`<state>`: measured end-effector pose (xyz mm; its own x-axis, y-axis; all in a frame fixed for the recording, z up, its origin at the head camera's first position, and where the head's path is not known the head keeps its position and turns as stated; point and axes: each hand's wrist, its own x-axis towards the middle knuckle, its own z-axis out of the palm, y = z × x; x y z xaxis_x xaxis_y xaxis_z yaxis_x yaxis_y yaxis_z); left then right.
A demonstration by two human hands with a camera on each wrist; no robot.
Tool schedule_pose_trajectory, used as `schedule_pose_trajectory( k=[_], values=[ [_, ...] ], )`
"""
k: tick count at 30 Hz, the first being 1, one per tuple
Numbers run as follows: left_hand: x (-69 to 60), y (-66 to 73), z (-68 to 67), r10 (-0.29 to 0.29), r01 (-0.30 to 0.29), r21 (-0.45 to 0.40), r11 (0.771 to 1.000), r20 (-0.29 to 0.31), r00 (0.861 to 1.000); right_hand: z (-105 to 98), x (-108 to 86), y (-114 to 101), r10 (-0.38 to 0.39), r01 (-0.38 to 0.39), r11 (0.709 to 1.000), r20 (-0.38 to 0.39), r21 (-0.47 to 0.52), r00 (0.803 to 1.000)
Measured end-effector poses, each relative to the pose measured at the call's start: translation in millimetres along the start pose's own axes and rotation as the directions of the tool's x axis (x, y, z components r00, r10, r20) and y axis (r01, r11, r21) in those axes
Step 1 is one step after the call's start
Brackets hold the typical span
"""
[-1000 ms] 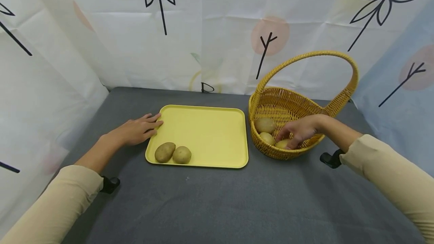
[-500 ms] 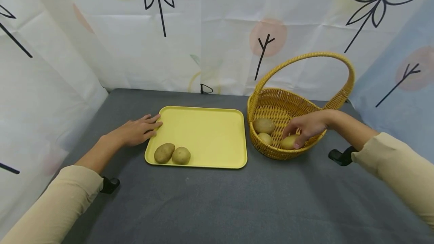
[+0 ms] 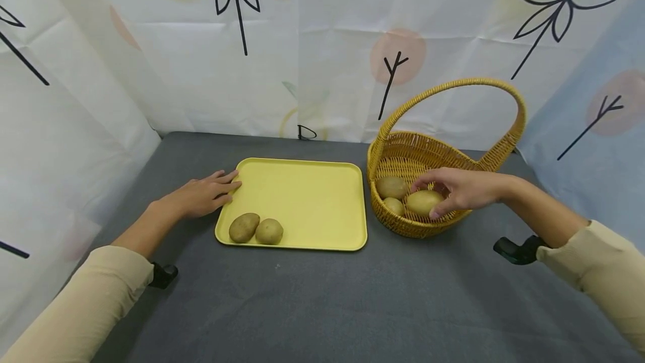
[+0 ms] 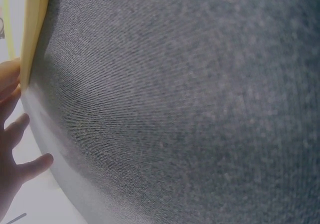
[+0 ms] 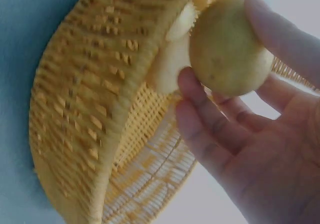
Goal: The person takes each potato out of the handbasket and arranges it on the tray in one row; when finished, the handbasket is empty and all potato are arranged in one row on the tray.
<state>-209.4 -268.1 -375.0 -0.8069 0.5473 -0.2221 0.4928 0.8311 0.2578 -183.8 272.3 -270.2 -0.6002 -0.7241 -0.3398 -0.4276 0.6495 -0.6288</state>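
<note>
Two brown potatoes [image 3: 244, 227] lie in the near-left corner of the yellow tray [image 3: 307, 198]; your right hand [image 3: 457, 187] grips an oval potato [image 3: 423, 202], two tan potatoes [image 3: 392, 187] remaining in the wicker basket [image 3: 418, 145]; your left hand [image 3: 204, 195] has fingers outstretched.

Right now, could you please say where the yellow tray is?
In the head view, the yellow tray lies left of the wicker basket, its left edge touched by the left hand.

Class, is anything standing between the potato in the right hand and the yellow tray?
Yes: in the head view, two other potatoes and the basket's tray-side rim lie between the held potato and the yellow tray. Past the rim, only a strip of grey cloth shows before the tray.
</note>
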Motion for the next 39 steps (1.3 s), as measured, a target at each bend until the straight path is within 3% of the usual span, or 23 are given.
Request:
schedule_pose_trajectory(
  k=[5,12,21,25,28,34,39],
  values=[
    [0.6,-0.2,-0.9,0.0,0.0,0.008,1.0,0.003,1.0,12.9,3.7,-4.6,-0.094,0.092,0.996,-0.108,-0.02,0.99],
    [1.5,0.9,-3.5,-0.012,0.012,0.012,1.0,0.007,1.0,32.0,24.2,-14.8,-0.191,0.2,0.98,-0.222,0.015,0.956],
    [3.6,0.6,0.0,-0.018,0.018,0.016,1.0,0.014,1.0,75.6,70.0,-39.9,-0.236,0.265,0.963,-0.336,0.042,0.912],
    [3.3,-1.1,2.0,-0.023,0.023,0.015,1.0,0.019,1.0,95.4,96.4,-45.8,-0.27,0.303,0.952,-0.351,0.042,0.897],
    [2.7,-2.4,3.0,-0.024,0.024,0.013,1.0,0.019,1.0,107.5,116.9,-49.1,-0.279,0.302,0.953,-0.334,0.017,0.9],
    [0.9,-3.6,3.9,-0.03,0.03,0.002,1.0,0.017,0.999,129.5,153.8,-61.9,-0.288,0.278,0.958,-0.228,-0.076,0.93],
    [1.5,-3.3,3.5,-0.024,0.024,-0.001,1.0,0.014,1.0,139.8,167.1,-71.5,-0.284,0.266,0.958,-0.214,-0.11,0.934]
  ],
)
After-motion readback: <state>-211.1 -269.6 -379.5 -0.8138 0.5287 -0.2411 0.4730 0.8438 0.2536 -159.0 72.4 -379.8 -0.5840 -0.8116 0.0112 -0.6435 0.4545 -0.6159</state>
